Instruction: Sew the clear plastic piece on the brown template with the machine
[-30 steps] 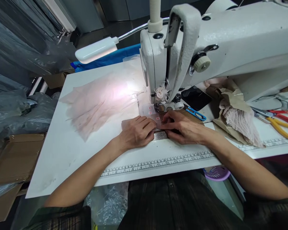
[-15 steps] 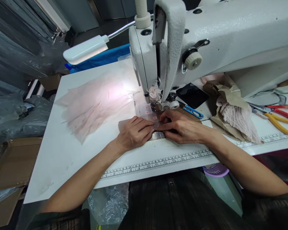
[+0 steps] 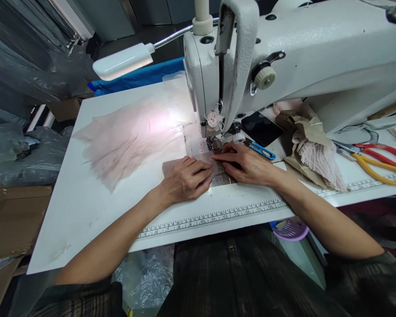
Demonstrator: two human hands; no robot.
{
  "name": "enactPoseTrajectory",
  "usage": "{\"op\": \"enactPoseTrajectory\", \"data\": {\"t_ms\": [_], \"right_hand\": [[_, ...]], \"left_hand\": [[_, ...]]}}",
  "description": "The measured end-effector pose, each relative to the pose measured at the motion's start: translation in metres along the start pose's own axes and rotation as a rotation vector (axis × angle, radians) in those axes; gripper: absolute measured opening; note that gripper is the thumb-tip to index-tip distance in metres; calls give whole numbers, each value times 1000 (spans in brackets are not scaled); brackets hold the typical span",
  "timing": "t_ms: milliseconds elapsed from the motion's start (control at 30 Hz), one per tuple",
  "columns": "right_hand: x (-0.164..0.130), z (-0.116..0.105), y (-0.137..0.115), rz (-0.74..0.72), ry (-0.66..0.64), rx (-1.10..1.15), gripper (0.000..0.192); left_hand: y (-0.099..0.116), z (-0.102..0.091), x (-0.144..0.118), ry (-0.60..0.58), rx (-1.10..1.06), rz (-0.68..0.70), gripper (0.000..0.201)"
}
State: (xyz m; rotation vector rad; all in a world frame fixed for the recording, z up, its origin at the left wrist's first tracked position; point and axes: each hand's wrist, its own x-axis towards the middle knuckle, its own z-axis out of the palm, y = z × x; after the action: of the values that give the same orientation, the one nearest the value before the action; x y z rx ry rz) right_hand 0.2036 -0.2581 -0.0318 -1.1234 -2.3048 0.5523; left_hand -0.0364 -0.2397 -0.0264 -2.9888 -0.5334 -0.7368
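2 hands [image 3: 185,178] [image 3: 247,164] press sheer fabric piece [image 3: 218,169] flat.

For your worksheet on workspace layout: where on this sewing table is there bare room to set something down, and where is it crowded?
Bare: the white table between the pink sheer fabric, the printed ruler and the left hand. Crowded: beside the right hand, with blue snips, crumpled paper and scissors.
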Motion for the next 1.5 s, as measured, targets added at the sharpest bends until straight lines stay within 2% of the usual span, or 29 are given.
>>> {"op": "enactPoseTrajectory", "data": {"t_ms": [400,600,800,1167,1500], "right_hand": [[0,4,-1,-41,-5,-76,39],[0,4,-1,-94,-28,-131,40],[2,6,-5,-29,-34,-168,37],[9,8,-11,75,-51,-249,38],[2,3,-11,33,-39,-237,33]], "left_hand": [[2,1,-2,24,3,28,23],[4,-4,-1,-38,2,-1,27],[-1,-8,4,-77,44,11,28],[-13,-2,7,-95,93,-6,35],[-16,-5,8,-188,133,-31,43]]}}
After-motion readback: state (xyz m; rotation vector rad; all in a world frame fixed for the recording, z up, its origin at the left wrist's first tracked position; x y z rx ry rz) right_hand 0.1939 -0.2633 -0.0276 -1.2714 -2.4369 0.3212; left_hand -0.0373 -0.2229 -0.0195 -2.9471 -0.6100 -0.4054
